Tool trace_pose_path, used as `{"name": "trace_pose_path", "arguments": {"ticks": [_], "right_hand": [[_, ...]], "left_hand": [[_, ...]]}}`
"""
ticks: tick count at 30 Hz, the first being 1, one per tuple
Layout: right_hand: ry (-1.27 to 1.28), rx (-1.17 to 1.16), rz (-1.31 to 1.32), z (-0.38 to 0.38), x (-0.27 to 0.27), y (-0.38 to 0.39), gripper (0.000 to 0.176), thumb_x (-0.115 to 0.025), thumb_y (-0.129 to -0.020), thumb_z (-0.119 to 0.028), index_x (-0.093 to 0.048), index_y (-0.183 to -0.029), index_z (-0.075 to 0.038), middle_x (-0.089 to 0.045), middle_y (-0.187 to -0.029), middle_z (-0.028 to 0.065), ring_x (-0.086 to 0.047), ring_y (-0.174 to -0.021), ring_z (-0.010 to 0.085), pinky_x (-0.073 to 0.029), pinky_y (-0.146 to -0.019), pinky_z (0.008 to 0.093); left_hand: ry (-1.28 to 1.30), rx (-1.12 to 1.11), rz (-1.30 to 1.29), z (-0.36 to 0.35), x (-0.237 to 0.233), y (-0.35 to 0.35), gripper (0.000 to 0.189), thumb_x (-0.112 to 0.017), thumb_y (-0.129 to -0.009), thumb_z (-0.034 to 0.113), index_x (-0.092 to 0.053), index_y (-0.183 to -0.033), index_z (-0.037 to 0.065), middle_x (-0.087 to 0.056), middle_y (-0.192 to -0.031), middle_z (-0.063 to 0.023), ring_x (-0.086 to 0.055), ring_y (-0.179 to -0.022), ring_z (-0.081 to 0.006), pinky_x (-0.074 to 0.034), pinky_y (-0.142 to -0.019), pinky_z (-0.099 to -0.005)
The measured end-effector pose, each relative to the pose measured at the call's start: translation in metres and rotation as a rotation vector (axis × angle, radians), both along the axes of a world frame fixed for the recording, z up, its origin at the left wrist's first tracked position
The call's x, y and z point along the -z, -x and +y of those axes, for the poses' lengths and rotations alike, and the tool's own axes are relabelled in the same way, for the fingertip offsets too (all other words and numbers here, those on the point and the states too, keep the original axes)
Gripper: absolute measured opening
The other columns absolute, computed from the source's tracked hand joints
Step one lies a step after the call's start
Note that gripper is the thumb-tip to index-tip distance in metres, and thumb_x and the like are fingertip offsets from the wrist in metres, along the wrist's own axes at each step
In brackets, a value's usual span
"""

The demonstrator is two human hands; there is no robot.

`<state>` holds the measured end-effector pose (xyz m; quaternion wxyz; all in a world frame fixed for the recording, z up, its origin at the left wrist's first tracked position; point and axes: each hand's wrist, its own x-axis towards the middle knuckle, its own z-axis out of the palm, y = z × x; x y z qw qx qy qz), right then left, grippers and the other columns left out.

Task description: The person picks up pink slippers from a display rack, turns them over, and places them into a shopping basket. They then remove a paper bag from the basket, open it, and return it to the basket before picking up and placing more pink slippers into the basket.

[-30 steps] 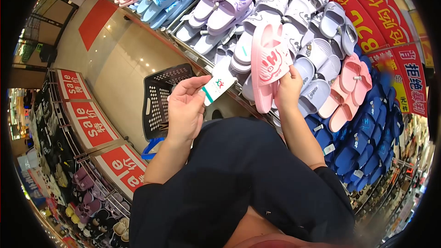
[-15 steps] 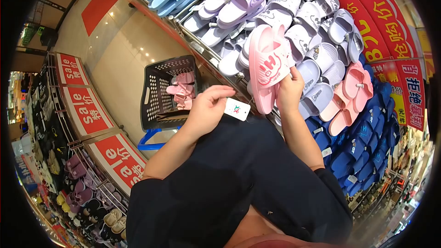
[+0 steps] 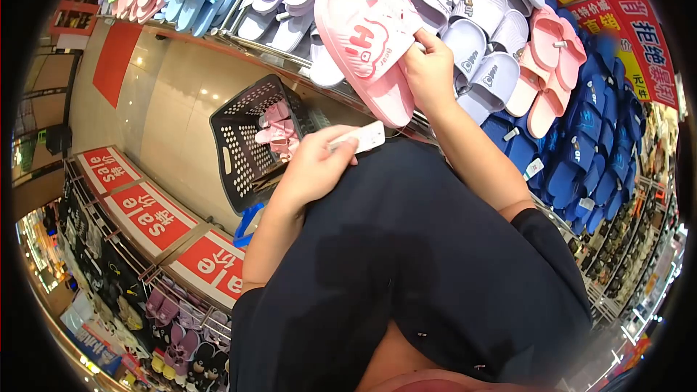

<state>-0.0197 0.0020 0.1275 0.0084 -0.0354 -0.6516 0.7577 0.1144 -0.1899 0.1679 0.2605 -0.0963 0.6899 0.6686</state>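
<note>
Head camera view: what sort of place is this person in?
Most likely a discount footwear shop: racks of slippers in many colours, red sale signs, and a black shopping basket. The right hand holds pink slippers; the left hand a white tag.

The held pair (image 3: pixel 367 47) is before the rack (image 3: pixel 250 45); basket (image 3: pixel 231 163) left on the floor (image 3: pixel 174 101), slippers (image 3: pixel 274 131) in it; sale signs (image 3: pixel 149 210) further left.

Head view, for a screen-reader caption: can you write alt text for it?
A person's right hand holds a pair of pink slippers in front of a shop's slipper display, while the left hand pinches a white tag. A black basket with other pink pairs inside stands on the floor below.
</note>
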Motion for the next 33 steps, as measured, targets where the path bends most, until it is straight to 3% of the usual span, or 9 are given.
{"name": "trace_pose_path", "arguments": {"ticks": [4, 15, 18, 19, 21, 22, 27, 29, 33], "right_hand": [[0.064, 0.013, -0.045, 0.002, -0.01, 0.002, 0.023, -0.062, -0.093, -0.009, -0.07, -0.111, 0.005, -0.072, -0.092, 0.0054, -0.064, -0.077, 0.0074, -0.051, -0.068, 0.0221], [0.016, 0.0, -0.034, 0.013, 0.005, 0.007, 0.03, -0.062, -0.094, -0.005, -0.065, -0.121, 0.008, -0.07, -0.108, 0.0124, -0.066, -0.091, 0.0114, -0.053, -0.078, 0.0218], [-0.057, -0.048, -0.1, 0.011, -0.013, 0.0, 0.03, -0.065, -0.091, -0.006, -0.068, -0.118, 0.005, -0.07, -0.109, 0.0123, -0.066, -0.094, 0.0125, -0.053, -0.079, 0.025], [-0.222, -0.05, 0.031, 0.009, -0.013, -0.001, 0.029, -0.067, -0.089, -0.009, -0.069, -0.115, 0.002, -0.071, -0.104, 0.0114, -0.066, -0.094, 0.0162, -0.052, -0.082, 0.0276], [-0.55, -0.057, 0.295, 0.007, -0.011, -0.004, 0.028, -0.07, -0.084, -0.015, -0.073, -0.109, -0.003, -0.073, -0.095, 0.0096, -0.065, -0.096, 0.0235, -0.051, -0.088, 0.0327], [-0.569, -0.133, 0.37, 0.006, -0.012, -0.005, 0.033, -0.072, -0.079, -0.02, -0.073, -0.11, -0.011, -0.072, -0.101, 0.0093, -0.06, -0.11, 0.031, -0.041, -0.105, 0.0459], [-0.8, -0.517, 0.659, -0.018, -0.028, -0.018, 0.035, -0.072, -0.081, -0.023, -0.072, -0.115, -0.019, -0.069, -0.116, 0.0022, -0.054, -0.123, 0.0284, -0.022, -0.109, 0.0715], [-0.802, -0.761, 0.708, -0.027, -0.026, -0.017, 0.034, -0.071, -0.083, -0.023, -0.071, -0.117, -0.019, -0.068, -0.119, 0.0014, -0.052, -0.126, 0.027, -0.022, -0.111, 0.0719], [-0.725, -1.016, 0.626, -0.044, -0.013, -0.013, 0.04, -0.07, -0.081, -0.017, -0.07, -0.121, -0.018, -0.069, -0.121, 0.0033, -0.054, -0.126, 0.0285, -0.021, -0.115, 0.0666]], "left_hand": [[-0.641, -0.342, 0.074, -0.008, -0.016, -0.002, 0.038, -0.046, -0.097, 0.008, -0.053, -0.13, -0.01, -0.069, -0.104, -0.0188, -0.063, -0.077, -0.0154, -0.05, -0.062, -0.0251], [-0.715, -0.329, 0.153, -0.011, -0.031, -0.002, 0.045, -0.046, -0.097, 0.01, -0.044, -0.139, -0.007, -0.065, -0.118, -0.0251, -0.064, -0.085, -0.0198, -0.053, -0.071, -0.0292], [-0.385, -0.354, 0.18, -0.014, -0.023, 0.001, 0.048, -0.055, -0.091, 0.01, -0.048, -0.136, -0.005, -0.062, -0.114, -0.0174, -0.065, -0.086, -0.0241, -0.053, -0.074, -0.0316], [-0.196, -0.347, 0.236, -0.019, -0.014, 0.001, 0.045, -0.06, -0.089, 0.008, -0.053, -0.132, -0.002, -0.058, -0.116, -0.0154, -0.063, -0.1, -0.0273, -0.051, -0.087, -0.033], [0.592, -0.363, 0.698, -0.025, -0.01, 0.007, 0.046, -0.061, -0.087, 0.002, -0.053, -0.132, 0.0, -0.057, -0.117, -0.0177, -0.059, -0.104, -0.03, -0.048, -0.092, -0.0365], [0.997, -0.352, 0.908, -0.028, -0.008, 0.007, 0.048, -0.062, -0.085, -0.001, -0.054, -0.132, 0.0, -0.056, -0.117, -0.0189, -0.058, -0.106, -0.0314, -0.046, -0.095, -0.0382], [1.047, -0.356, 0.974, -0.033, -0.025, 0.001, 0.039, -0.069, -0.082, -0.002, -0.065, -0.121, 0.0, -0.056, -0.115, -0.0152, -0.055, -0.107, -0.0288, -0.045, -0.095, -0.0393], [1.12, -0.112, 0.883, -0.039, -0.029, 0.004, 0.046, -0.068, -0.076, -0.003, -0.064, -0.122, 0.001, -0.058, -0.109, -0.0137, -0.055, -0.103, -0.0323, -0.044, -0.092, -0.0411], [1.159, -0.087, 0.671, -0.041, -0.021, -0.01, 0.053, -0.064, -0.075, -0.002, -0.059, -0.128, 0.002, -0.059, -0.107, -0.0132, -0.056, -0.102, -0.0323, -0.043, -0.093, -0.0431]]}}
